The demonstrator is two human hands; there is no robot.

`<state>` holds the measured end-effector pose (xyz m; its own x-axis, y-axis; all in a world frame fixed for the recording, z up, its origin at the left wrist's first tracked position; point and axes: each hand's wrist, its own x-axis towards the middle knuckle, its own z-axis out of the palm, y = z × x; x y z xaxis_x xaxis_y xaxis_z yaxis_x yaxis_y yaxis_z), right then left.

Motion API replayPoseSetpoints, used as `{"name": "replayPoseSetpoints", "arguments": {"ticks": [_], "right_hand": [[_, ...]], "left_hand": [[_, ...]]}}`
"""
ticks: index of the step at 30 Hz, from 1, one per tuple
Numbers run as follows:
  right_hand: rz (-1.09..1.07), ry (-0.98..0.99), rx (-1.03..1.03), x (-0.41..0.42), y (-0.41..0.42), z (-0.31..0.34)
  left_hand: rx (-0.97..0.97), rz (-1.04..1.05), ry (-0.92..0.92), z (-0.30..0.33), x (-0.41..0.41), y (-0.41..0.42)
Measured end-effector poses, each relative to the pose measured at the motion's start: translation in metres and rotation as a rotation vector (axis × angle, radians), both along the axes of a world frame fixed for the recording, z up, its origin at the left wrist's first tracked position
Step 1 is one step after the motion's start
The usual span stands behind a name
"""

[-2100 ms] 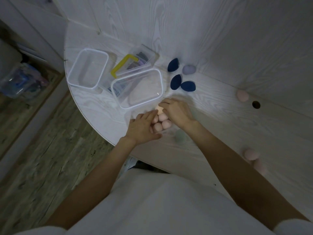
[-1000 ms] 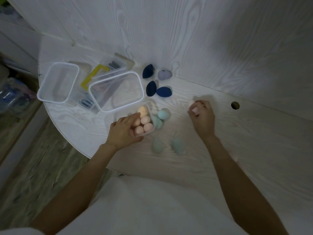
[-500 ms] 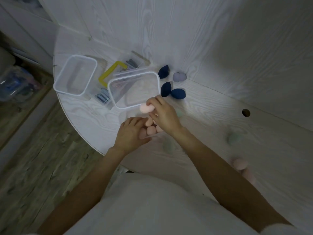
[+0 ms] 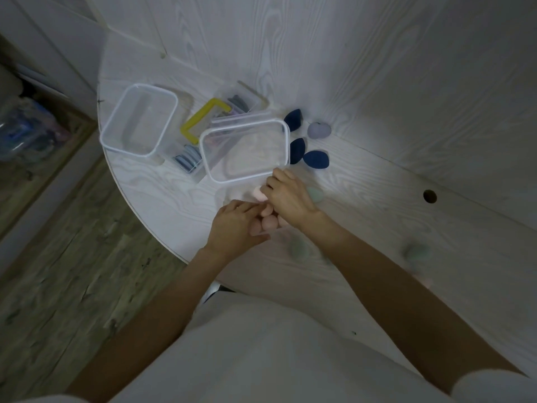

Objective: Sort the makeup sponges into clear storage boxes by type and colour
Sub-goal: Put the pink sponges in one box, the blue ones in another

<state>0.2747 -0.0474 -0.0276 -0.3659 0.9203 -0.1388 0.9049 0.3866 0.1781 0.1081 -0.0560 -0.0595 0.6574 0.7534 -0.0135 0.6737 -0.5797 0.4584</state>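
Both hands met over a small clear box of pink sponges near frame centre.

The right hand (image 4: 289, 196) pinched one soft, egg-shaped pink sponge (image 4: 258, 193) at its fingertips; the left hand (image 4: 234, 226) curled around the small box (image 4: 268, 221), where at least two more pink sponges showed, the rest hidden. Above them on the pale wood-grain surface (image 4: 406, 228) stood two clear, rounded-rectangle plastic tubs (image 4: 139, 120), (image 4: 247, 149) and a flatter case with a yellow handle (image 4: 200, 119). Right of the tubs lay three smooth navy teardrop sponges (image 4: 315, 159) and one lilac sponge (image 4: 319, 130). Three blurred green sponges (image 4: 299, 248) lay lower right of centre.
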Motion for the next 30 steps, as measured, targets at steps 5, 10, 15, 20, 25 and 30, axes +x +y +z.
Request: {"name": "replayPoseSetpoints", "arguments": {"ticks": [5, 10, 15, 20, 25, 30], "right_hand": [[0.050, -0.093, 0.019, -0.002, 0.000, 0.005], [0.087, -0.150, -0.188, -0.005, 0.010, 0.004], [0.125, -0.138, -0.116, -0.012, 0.009, -0.001], [-0.010, 0.064, 0.041, -0.002, 0.000, 0.001], [-0.297, 0.439, 0.230, 0.001, -0.017, 0.002], [-0.497, 0.604, 0.270, 0.024, -0.066, 0.031]], "left_hand": [[-0.004, -0.006, -0.003, 0.000, 0.000, 0.003], [0.022, -0.019, 0.001, 0.002, -0.001, 0.005], [-0.003, -0.056, 0.019, 0.005, -0.003, 0.007], [-0.027, -0.112, -0.021, 0.005, -0.008, 0.011], [-0.024, -0.095, -0.110, 0.010, -0.011, 0.014], [-0.022, -0.060, -0.158, 0.038, -0.003, 0.015]]}}
